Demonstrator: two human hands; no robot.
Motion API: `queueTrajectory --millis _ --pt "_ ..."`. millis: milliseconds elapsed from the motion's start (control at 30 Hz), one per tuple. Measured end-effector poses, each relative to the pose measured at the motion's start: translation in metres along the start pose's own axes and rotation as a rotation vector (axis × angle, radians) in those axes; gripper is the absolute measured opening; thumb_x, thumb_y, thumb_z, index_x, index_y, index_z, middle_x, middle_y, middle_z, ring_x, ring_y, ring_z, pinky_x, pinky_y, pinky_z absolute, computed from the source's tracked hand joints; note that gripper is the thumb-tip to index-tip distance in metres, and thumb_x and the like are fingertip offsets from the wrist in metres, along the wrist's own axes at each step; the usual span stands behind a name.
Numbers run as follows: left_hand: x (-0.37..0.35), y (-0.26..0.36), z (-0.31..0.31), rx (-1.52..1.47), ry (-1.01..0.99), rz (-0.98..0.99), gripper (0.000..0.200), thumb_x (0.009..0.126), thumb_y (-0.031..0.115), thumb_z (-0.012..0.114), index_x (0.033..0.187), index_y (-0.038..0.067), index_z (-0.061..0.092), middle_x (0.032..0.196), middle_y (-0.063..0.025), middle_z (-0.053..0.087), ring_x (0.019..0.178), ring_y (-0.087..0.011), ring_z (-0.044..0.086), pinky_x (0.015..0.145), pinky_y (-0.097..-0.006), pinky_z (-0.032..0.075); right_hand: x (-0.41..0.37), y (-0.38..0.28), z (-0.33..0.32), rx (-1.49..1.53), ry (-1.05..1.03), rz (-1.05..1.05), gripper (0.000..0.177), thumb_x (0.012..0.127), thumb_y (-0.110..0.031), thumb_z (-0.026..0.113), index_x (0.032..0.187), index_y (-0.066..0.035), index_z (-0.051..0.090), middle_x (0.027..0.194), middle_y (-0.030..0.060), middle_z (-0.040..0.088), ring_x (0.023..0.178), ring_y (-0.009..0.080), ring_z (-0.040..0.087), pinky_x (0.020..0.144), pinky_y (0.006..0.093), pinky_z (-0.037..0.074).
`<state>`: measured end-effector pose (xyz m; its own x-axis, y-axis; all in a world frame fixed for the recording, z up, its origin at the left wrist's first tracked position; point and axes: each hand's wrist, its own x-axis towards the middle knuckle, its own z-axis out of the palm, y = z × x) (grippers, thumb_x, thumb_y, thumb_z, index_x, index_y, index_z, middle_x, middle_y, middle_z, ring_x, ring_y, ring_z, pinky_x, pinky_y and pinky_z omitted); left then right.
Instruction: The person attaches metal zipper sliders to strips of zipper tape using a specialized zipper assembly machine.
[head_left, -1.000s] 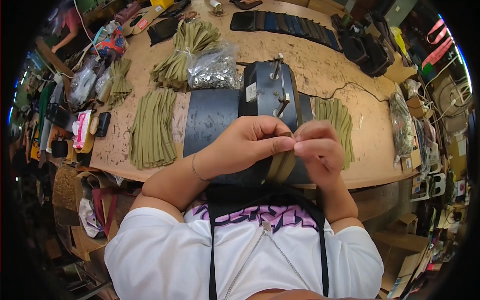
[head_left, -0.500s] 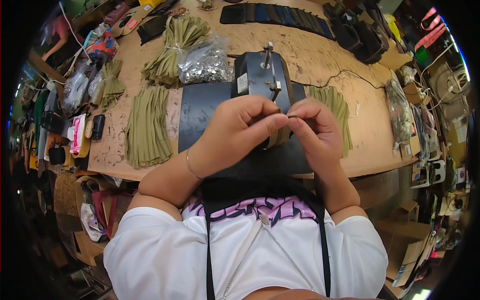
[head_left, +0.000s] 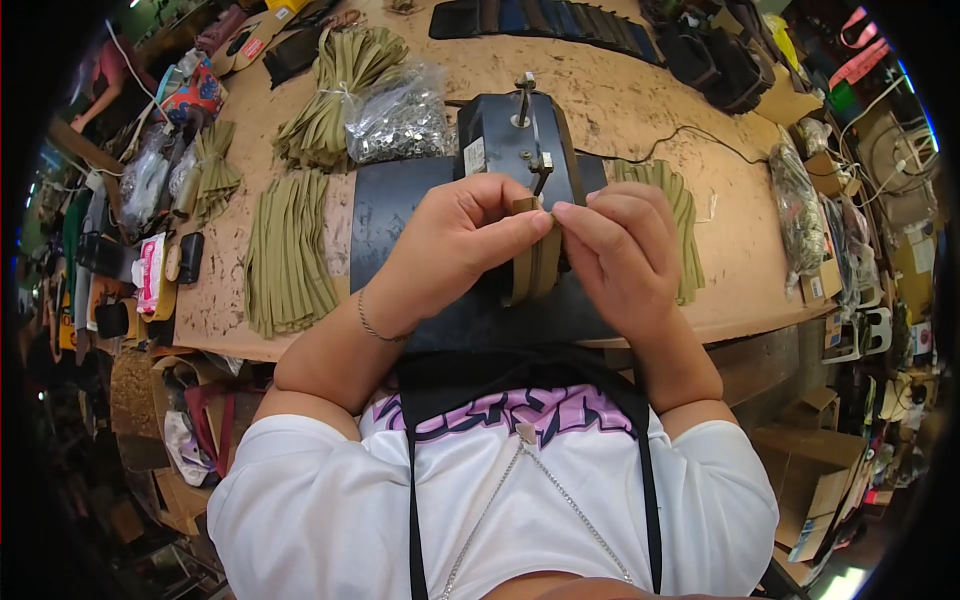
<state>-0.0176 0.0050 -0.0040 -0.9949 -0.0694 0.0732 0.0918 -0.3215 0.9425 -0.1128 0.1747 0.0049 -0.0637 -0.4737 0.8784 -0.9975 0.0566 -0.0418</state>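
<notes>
My left hand (head_left: 472, 232) pinches the end of an olive strip (head_left: 537, 262) between thumb and fingers; the strip hangs below the fingertips. Close against it on the right, my right hand (head_left: 622, 245) has its thumb and forefinger at the same end; whether they grip the strip is too small to tell. Both hands are above the near part of a dark machine (head_left: 497, 118) with metal posts. Under it is a dark board (head_left: 385, 215). Olive strips lie in a pile (head_left: 288, 250) at the left and another (head_left: 672, 225) at the right.
Behind the left pile are a tied bundle of strips (head_left: 335, 100) and a clear bag of small metal parts (head_left: 400, 125). Dark pieces (head_left: 540, 25) lie at the table's back. A black cable (head_left: 690, 130) runs right. Part of another person (head_left: 105, 75) shows at far left.
My fingertips have shifted slightly left and up. The right hand has turned, its fingers more extended, and more of the hanging strip now shows between the hands.
</notes>
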Motion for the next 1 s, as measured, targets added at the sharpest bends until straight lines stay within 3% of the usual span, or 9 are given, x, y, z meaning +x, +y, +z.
queueTrajectory --millis 133,233,333,433,533,633,833,933,1000 --pt "-0.002 0.005 0.000 0.007 0.006 -0.037 0.014 0.091 0.013 0.071 0.090 0.002 0.064 0.080 0.0027 0.062 0.070 -0.0017 0.053 0.060 -0.0176 0.042 -0.004 0.002 -0.001 0.185 -0.052 0.202 0.021 0.071 0.005 0.072 0.090 -0.002 0.068 0.083 0.0096 0.059 0.076 0.0234 0.059 0.063 0.0314 0.048" --pt "-0.008 0.010 -0.002 0.096 -0.086 -0.021 0.012 0.088 0.003 0.072 0.094 0.001 0.062 0.086 -0.0018 0.065 0.078 -0.0075 0.060 0.070 -0.0216 0.048 -0.005 0.004 -0.010 0.535 -0.188 0.482 0.017 0.074 0.005 0.072 0.089 -0.001 0.068 0.084 0.0089 0.060 0.077 0.0194 0.060 0.064 0.0286 0.047" --pt "-0.011 0.014 0.001 0.359 -0.067 0.205 0.018 0.084 0.000 0.075 0.096 0.001 0.062 0.087 -0.0011 0.063 0.079 -0.0070 0.060 0.070 -0.0207 0.047 -0.009 0.006 -0.009 0.911 -0.213 0.676 0.013 0.078 0.004 0.071 0.090 -0.001 0.068 0.085 0.0068 0.061 0.079 0.0160 0.060 0.068 0.0266 0.046" --pt "-0.010 0.012 -0.001 0.308 -0.061 0.204 0.020 0.083 0.001 0.076 0.100 0.001 0.063 0.088 0.0002 0.060 0.080 -0.0069 0.059 0.069 -0.0203 0.047 -0.008 0.000 -0.010 1.044 -0.186 0.780 0.010 0.081 0.003 0.069 0.090 0.000 0.067 0.086 0.0053 0.062 0.079 0.0142 0.059 0.071 0.0263 0.046" --pt "-0.008 0.006 0.004 0.145 -0.007 0.195 0.020 0.084 0.005 0.077 0.099 0.000 0.065 0.088 -0.0011 0.065 0.079 -0.0053 0.062 0.070 -0.0194 0.050 -0.009 0.003 -0.009 0.941 -0.216 0.626 0.010 0.082 0.003 0.068 0.091 0.001 0.067 0.086 0.0063 0.061 0.080 0.0148 0.059 0.074 0.0268 0.046" --pt "-0.010 0.008 0.001 0.140 -0.050 0.172 0.024 0.083 -0.005 0.073 0.104 0.001 0.063 0.098 -0.0019 0.059 0.089 -0.0075 0.059 0.074 -0.0210 0.048 -0.006 -0.002 -0.010 0.928 -0.226 0.635 0.008 0.082 0.001 0.067 0.090 0.000 0.066 0.085 0.0063 0.061 0.081 0.0158 0.058 0.075 0.0277 0.045" --pt "-0.005 0.001 0.004 0.453 0.010 0.475 0.022 0.084 -0.009 0.068 0.104 0.000 0.065 0.098 -0.0031 0.059 0.089 -0.0073 0.059 0.075 -0.0200 0.048 -0.002 -0.002 -0.008 0.688 -0.252 0.603 0.003 0.086 -0.004 0.064 0.086 -0.001 0.064 0.081 0.0067 0.060 0.078 0.0180 0.057 0.071 0.0295 0.044" --pt "-0.002 0.002 0.002 0.514 0.087 0.429 0.020 0.085 -0.007 0.068 0.103 0.001 0.067 0.093 -0.0006 0.062 0.085 -0.0057 0.059 0.074 -0.0190 0.047 -0.003 -0.001 -0.003 0.583 -0.231 0.615 0.005 0.087 -0.006 0.064 0.085 -0.001 0.063 0.079 0.0069 0.058 0.075 0.0181 0.055 0.069 0.0297 0.043" --pt "0.004 0.007 0.000 0.381 0.151 0.291 0.019 0.085 -0.005 0.069 0.103 0.002 0.068 0.090 0.0012 0.064 0.082 -0.0045 0.058 0.073 -0.0184 0.047 -0.006 0.004 0.001 0.594 -0.225 0.623 0.008 0.088 -0.007 0.064 0.084 -0.001 0.063 0.078 0.0064 0.056 0.074 0.0175 0.054 0.068 0.0293 0.042"
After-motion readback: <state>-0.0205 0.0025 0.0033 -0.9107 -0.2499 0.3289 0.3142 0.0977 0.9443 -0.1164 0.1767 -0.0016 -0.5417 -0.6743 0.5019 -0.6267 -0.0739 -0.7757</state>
